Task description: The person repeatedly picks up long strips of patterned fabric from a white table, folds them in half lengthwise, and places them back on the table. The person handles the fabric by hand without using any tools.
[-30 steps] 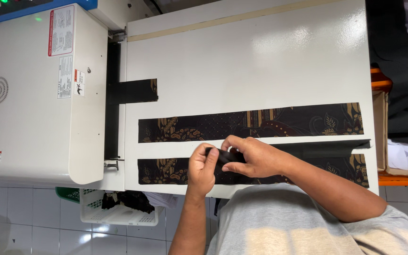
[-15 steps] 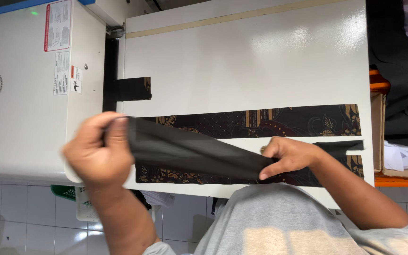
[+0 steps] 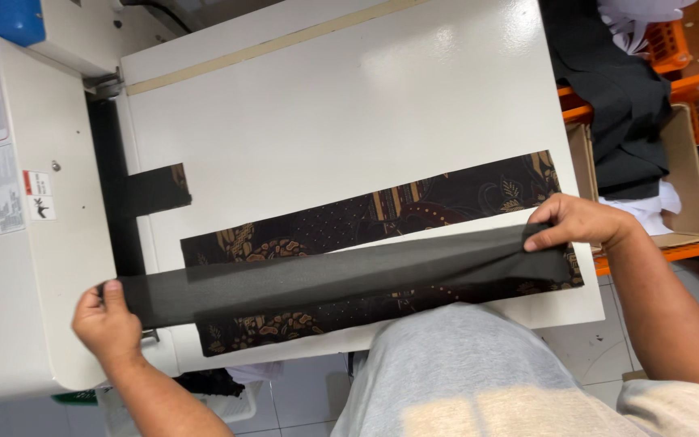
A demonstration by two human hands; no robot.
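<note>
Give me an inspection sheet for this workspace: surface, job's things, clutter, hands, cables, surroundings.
Surface: white table, flat, beside a white machine.
Job's things: plain dark strip stretched between both hands above two patterned strips; the nearer one is partly covered.
Clutter: short dark piece at the machine's slot.
Hands: left hand grips one strip end, right hand pinches the other.
Cables: dark cable at top edge.
Surroundings: orange crates, dark cloth, cardboard box, tiled floor.
</note>
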